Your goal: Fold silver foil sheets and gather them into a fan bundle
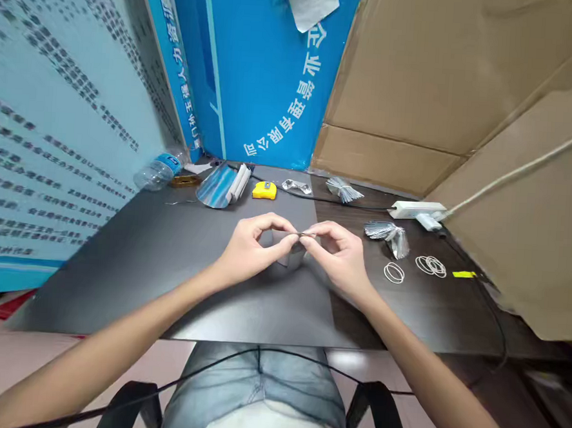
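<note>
Over the middle of the table, my left hand (pixel 259 245) and my right hand (pixel 338 253) meet with their fingertips almost touching. Each pinches, between thumb and forefinger, the top edge of a small, thin greyish piece (pixel 283 256). The piece hangs below the fingertips, partly hidden by my fingers, and its exact nature is too unclear to tell. Beyond my hands a yellow tape measure (pixel 265 190) lies on the grey mat (pixel 203 306).
At the back left are a plastic bottle (pixel 160 169) and a shiny blue roll (pixel 217 185). To the right lie bundles of strips (pixel 344 190), white rings (pixel 431 266), a yellow tag (pixel 464 274) and a power strip (pixel 417 210) with cables. Cardboard stands behind.
</note>
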Available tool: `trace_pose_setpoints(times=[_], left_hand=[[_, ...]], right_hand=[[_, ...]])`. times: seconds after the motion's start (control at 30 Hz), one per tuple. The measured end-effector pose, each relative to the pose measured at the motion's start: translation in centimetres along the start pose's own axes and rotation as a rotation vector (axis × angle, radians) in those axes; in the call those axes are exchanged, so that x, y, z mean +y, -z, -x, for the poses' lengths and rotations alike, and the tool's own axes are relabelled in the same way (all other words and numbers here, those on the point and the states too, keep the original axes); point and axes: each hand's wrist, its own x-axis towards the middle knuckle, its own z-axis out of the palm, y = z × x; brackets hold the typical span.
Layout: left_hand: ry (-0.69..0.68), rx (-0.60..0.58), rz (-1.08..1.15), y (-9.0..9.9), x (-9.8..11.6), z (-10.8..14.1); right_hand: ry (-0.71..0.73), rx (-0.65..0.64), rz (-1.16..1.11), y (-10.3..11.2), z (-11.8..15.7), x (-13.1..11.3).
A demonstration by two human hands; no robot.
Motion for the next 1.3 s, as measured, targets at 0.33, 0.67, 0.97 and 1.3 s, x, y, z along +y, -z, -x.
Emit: trace_pose_setpoints(times=[0.33, 0.67, 0.97, 1.3], left_hand=[[-0.021, -0.023, -0.006, 0.1, 0.7, -0.1], [0.13, -0.003, 0.098, 0.3, 0.1, -0.4], [0.206, -0.057, 0.168, 0.4, 0.1, -0.8], [0.314, -0.097, 0.264, 0.3, -0.4, -1.4]], right_hand=[[0.018, -0.018, 0.017, 0.1, 0.1, 0.0], [-0.187, 0.016, -0.221, 0.5, -0.5, -0.1], [-0.262, -0.031, -0.249, 0.6, -0.7, -0.4], [-0.36, -0.013, -0.262, 0.3, -1.4, -0.5]])
